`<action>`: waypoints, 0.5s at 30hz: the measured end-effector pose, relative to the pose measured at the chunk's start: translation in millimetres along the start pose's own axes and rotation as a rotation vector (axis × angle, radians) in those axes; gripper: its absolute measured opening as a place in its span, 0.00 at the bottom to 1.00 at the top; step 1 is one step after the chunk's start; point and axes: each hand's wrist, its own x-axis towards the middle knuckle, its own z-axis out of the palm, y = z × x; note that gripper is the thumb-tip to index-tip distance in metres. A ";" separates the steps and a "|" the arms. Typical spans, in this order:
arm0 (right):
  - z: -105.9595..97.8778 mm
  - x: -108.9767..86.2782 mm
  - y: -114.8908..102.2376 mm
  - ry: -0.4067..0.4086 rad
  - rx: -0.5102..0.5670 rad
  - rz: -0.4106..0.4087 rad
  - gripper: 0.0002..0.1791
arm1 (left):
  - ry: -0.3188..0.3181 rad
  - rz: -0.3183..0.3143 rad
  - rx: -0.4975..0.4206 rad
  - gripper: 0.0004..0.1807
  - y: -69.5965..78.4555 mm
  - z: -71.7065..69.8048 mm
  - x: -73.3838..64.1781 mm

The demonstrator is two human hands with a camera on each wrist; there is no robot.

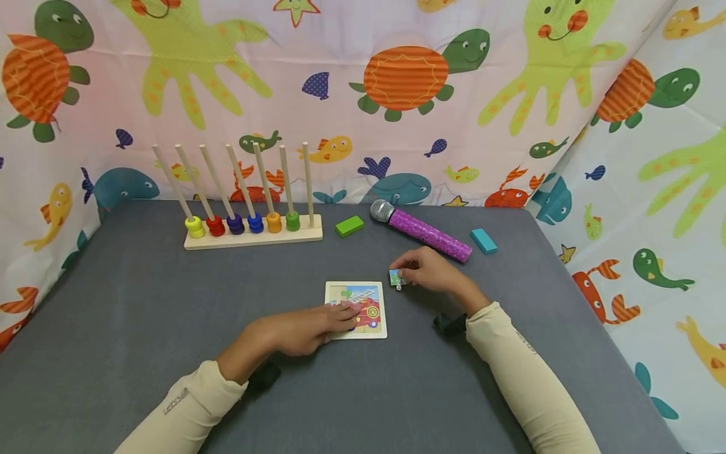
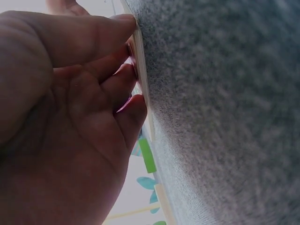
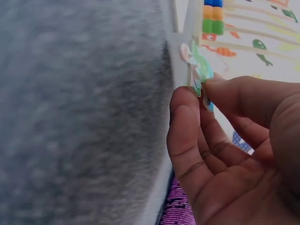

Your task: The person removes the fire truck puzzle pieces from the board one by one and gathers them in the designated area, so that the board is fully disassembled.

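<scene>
A square wooden jigsaw puzzle [image 1: 371, 331] with a red vehicle picture lies in its pale frame on the grey table. My left hand [image 1: 314, 325] rests on its left part, fingers laid over the picture and hiding some of it. In the left wrist view, the fingertips [image 2: 135, 110] press on the puzzle board [image 2: 144, 77], seen edge-on. Just right of the board, my right hand [image 1: 428, 271] pinches a small puzzle piece [image 1: 395, 278] between thumb and fingers. The right wrist view shows this puzzle piece [image 3: 200, 68], with green and light blue on it, at the fingertips.
Behind the puzzle stand a wooden peg stacker [image 1: 255, 239] with coloured rings and a green block [image 1: 349, 226]. A purple glitter microphone [image 1: 425, 233] lies beyond the right hand, beside a blue block [image 1: 484, 241]. Printed cloth [image 1: 317, 38] hangs along the table's back and sides.
</scene>
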 end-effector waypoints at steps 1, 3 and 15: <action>-0.4 0.0 0.6 -0.002 -0.002 -0.002 0.11 | 0.001 -0.005 0.000 0.27 0.0 -0.4 0.0; -0.8 1.0 2.0 -0.006 -0.004 -0.004 0.11 | 0.006 -0.015 0.000 0.27 -0.6 -0.9 -0.4; -5.0 -2.1 6.7 0.025 -0.029 0.019 0.10 | 0.002 -0.039 -0.020 0.27 0.4 -0.2 0.5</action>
